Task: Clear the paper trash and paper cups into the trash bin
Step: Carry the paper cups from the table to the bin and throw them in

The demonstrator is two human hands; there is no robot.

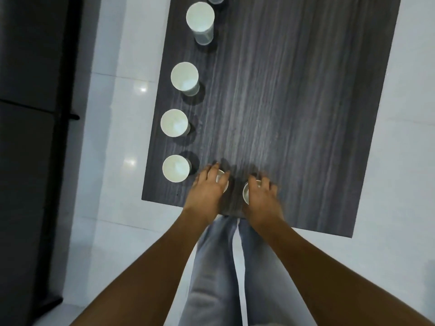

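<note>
Both hands on table (282, 90), left (207, 191) and right (261, 196) each seemingly gripping a paper cup

Your two bare forearms reach forward and inward from the lower corners, wrists nearly side by side. Your left hand (208, 188) is palm down, fingers curled over something beneath it. Your right hand (261, 196) mirrors it just beside, its fingers curled likewise, slightly blurred.
</note>
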